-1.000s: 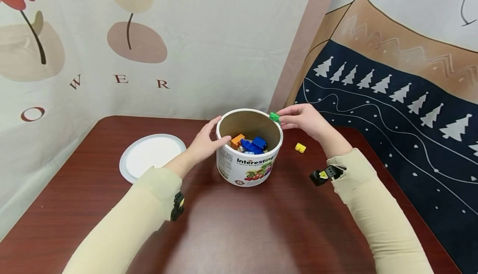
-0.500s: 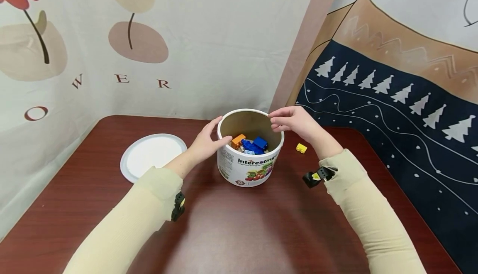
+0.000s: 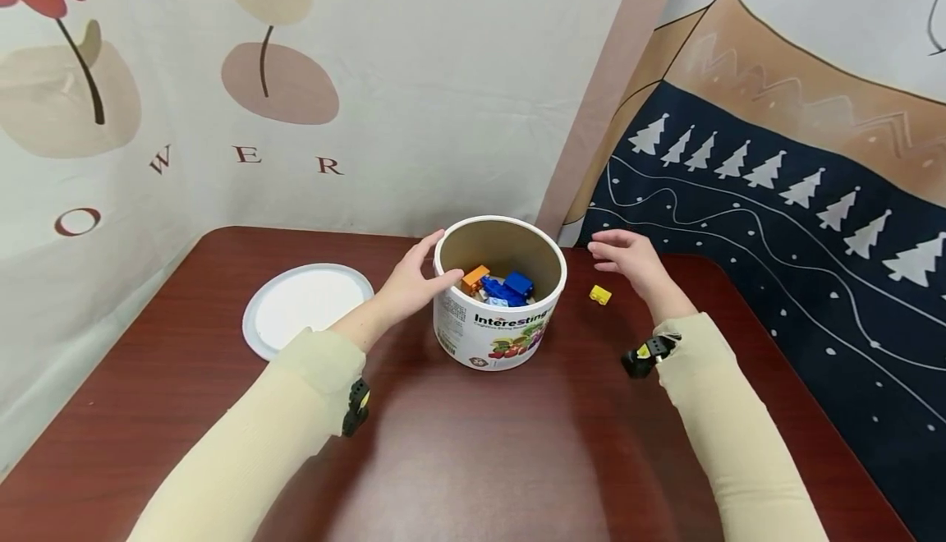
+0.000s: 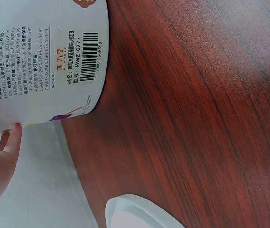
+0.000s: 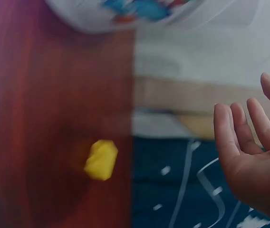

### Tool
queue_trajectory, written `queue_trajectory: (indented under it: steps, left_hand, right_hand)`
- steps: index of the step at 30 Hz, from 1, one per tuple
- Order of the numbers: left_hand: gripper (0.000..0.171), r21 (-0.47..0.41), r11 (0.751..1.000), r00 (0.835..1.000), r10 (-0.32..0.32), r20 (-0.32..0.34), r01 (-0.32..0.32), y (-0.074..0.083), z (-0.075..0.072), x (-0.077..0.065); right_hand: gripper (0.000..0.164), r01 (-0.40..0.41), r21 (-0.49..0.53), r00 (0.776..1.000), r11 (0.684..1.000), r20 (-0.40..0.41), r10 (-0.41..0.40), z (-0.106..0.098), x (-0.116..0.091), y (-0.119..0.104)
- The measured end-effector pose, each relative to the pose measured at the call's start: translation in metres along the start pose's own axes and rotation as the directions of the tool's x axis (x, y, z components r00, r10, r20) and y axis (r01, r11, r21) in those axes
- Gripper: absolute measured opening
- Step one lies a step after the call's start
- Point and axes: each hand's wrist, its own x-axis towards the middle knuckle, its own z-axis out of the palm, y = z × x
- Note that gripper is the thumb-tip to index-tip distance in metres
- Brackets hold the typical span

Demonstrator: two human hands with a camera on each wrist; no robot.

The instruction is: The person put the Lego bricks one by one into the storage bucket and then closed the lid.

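A white bucket with "Interesting" and fruit printed on it stands upright on the table. Inside lie an orange block, a blue block and other blue and white pieces. My left hand is spread against the bucket's left side, thumb at the rim; in the left wrist view its fingertips touch the printed wall. To the right of the bucket, my right hand hovers with loosely bent fingers and holds nothing. Just below and left of it, a small yellow block lies on the table.
A round white lid lies on the dark red wooden table, left of the bucket. Behind the table hang a pale printed cloth and, at right, a navy one with white trees.
My right hand held a green block at the bucket's right rim one second ago. The block has gone out of sight, and that hand has moved right, above the yellow block. The left hand stays put.
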Motion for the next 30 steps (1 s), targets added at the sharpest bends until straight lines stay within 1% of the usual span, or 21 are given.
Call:
queue_trajectory:
  steps: [3, 6, 10, 14, 19, 22, 24, 27, 30]
  left_hand:
    - [0.077, 0.005, 1.0, 1.0, 0.002, 0.0, -0.002, 0.0, -0.001, 0.0]
    - [0.077, 0.008, 1.0, 1.0, -0.002, 0.002, 0.002, 0.001, -0.002, -0.001]
    - [0.077, 0.009, 1.0, 1.0, -0.01, 0.006, 0.01, 0.002, -0.002, -0.001]
    - [0.076, 0.012, 1.0, 1.0, -0.01, 0.004, 0.009, 0.003, -0.001, -0.001]
    - [0.076, 0.015, 1.0, 1.0, -0.008, 0.001, 0.008, 0.002, -0.001, -0.001]
    - [0.077, 0.013, 1.0, 1.0, -0.011, 0.003, 0.011, 0.002, 0.0, -0.002]
    - [0.077, 0.011, 1.0, 1.0, -0.01, 0.002, 0.01, 0.002, 0.0, -0.002]
    - [0.077, 0.007, 1.0, 1.0, -0.009, 0.003, 0.009, 0.001, -0.001, -0.001]
    - [0.077, 0.005, 1.0, 1.0, -0.011, 0.001, 0.011, 0.001, -0.001, -0.002]
  right_hand:
    - [0.048, -0.061, -0.056, 0.998, 0.997, -0.027, 0.06, -0.001, 0.005, 0.016]
    - [0.049, -0.11, -0.083, 0.993, 0.99, -0.051, 0.106, -0.002, 0.007, 0.031]
    - [0.052, -0.158, -0.09, 0.986, 0.983, -0.072, 0.152, -0.003, 0.009, 0.052]
    - [0.052, -0.189, -0.137, 0.981, 0.972, -0.081, 0.179, -0.004, 0.008, 0.072]
    - [0.05, -0.185, -0.215, 0.982, 0.959, -0.08, 0.171, 0.001, 0.007, 0.089]
    - [0.045, -0.17, -0.28, 0.984, 0.945, -0.106, 0.145, 0.006, 0.007, 0.094]
    - [0.041, -0.163, -0.323, 0.983, 0.932, -0.131, 0.126, 0.009, 0.007, 0.096]
    - [0.037, -0.167, -0.358, 0.98, 0.919, -0.16, 0.116, 0.012, 0.007, 0.095]
    - [0.038, -0.166, -0.351, 0.981, 0.922, -0.155, 0.118, 0.011, 0.006, 0.092]
